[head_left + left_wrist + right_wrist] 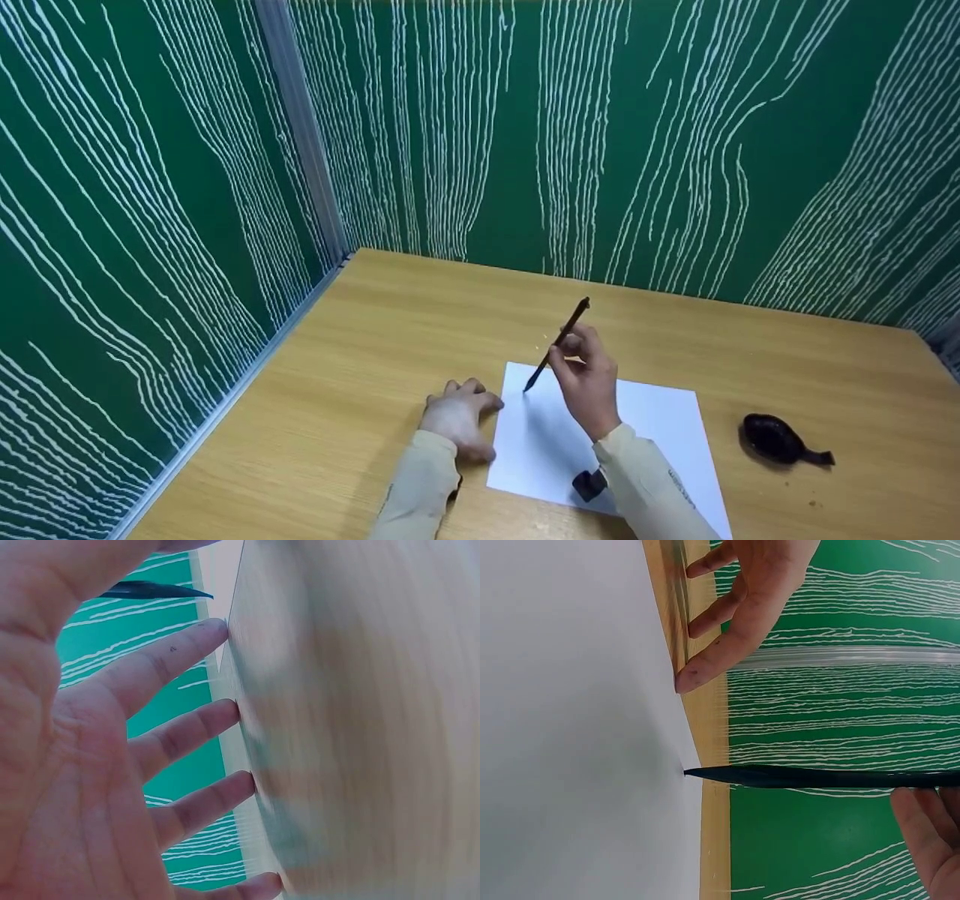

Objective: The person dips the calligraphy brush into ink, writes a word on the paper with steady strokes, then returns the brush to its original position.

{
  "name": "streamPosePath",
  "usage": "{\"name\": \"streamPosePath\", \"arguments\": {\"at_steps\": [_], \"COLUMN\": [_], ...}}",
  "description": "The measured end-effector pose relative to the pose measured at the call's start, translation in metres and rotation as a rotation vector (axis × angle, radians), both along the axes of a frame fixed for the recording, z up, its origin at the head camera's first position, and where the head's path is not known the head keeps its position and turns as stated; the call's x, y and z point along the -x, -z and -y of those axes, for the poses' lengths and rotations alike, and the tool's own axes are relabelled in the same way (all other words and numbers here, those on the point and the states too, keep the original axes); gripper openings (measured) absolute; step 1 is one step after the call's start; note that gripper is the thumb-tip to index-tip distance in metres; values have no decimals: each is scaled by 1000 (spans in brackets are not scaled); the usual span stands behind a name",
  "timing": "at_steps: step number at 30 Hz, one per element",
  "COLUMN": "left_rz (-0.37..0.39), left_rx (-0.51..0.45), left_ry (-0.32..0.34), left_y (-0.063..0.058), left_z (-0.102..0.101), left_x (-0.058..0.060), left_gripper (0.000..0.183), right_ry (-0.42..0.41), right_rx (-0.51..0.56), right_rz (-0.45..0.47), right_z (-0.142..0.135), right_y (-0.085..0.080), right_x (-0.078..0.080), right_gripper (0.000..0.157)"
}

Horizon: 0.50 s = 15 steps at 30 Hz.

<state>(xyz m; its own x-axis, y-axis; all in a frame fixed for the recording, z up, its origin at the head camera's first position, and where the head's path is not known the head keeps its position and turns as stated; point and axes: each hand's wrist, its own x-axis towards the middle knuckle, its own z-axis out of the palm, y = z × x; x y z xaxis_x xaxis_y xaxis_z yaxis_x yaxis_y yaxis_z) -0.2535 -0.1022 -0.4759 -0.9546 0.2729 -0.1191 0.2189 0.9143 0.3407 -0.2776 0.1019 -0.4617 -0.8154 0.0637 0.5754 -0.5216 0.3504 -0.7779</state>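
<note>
My right hand [590,386] pinches a slim dark brush [559,341] between thumb and fingers, well up its shaft. The brush leans, and its fine tip meets the white sheet of paper [660,420] near the far left corner. In the right wrist view the brush [780,776] tapers to a point right at the paper's surface. Beside the paper's left edge, my left hand [456,418] rests on the table with its fingers spread. Its index fingertip and thumb are at that edge. The left wrist view shows the fingers [180,727] nearly straight, tips against the wood.
To the right of the paper, a small dark dish [772,439] with a short handle sits on the wooden table [360,337]. A few dark specks lie in front of it. Green panels [510,150] with wavy white lines stand behind and to the left.
</note>
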Motion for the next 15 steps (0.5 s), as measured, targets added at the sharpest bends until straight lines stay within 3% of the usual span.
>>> {"name": "streamPosePath", "arguments": {"at_steps": [15], "left_rz": [4], "left_rx": [19], "left_ry": [12], "left_y": [-1], "left_z": [0], "left_x": [0], "left_gripper": [75], "right_ry": [-6], "right_rx": [-2], "right_rz": [24], "right_z": [0], "right_y": [-1], "right_x": [-1], "right_gripper": [26]}}
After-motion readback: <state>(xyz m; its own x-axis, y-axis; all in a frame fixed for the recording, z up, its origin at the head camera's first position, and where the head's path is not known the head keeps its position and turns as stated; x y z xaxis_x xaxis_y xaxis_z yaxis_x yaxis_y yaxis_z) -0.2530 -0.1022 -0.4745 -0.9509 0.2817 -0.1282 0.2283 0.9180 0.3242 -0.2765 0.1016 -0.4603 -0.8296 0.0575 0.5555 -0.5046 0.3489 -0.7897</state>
